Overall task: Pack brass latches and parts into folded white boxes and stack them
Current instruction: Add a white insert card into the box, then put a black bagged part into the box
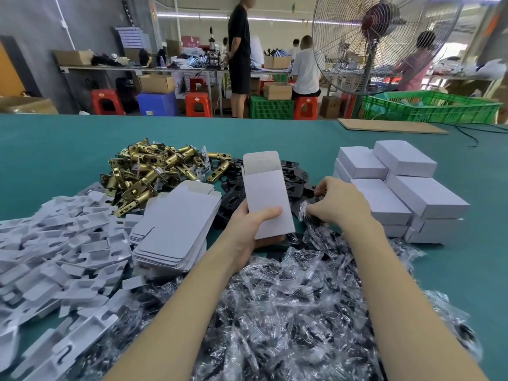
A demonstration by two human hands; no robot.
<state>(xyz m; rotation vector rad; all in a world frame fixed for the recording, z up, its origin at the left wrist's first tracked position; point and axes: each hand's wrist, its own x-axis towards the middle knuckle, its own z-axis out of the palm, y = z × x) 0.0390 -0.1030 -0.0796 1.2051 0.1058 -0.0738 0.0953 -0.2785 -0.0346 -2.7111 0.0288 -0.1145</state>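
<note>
My left hand (253, 229) grips an upright folded white box (265, 193) with its top flap open, thumb across the front. My right hand (338, 200) has its fingers curled, pinching a small clear bag of parts (303, 209) beside the black plates (295, 174). A pile of brass latches (154, 171) lies at the centre left. Closed white boxes (398, 188) are stacked at the right. Flat unfolded box blanks (176, 229) sit in a stack left of my left hand.
A heap of clear plastic bags with dark parts (288, 306) covers the near table. White card inserts (60, 248) are piled at the left. The green table (55, 144) stretches back to a cardboard sheet (390, 125). A big fan (384, 42) and people stand beyond.
</note>
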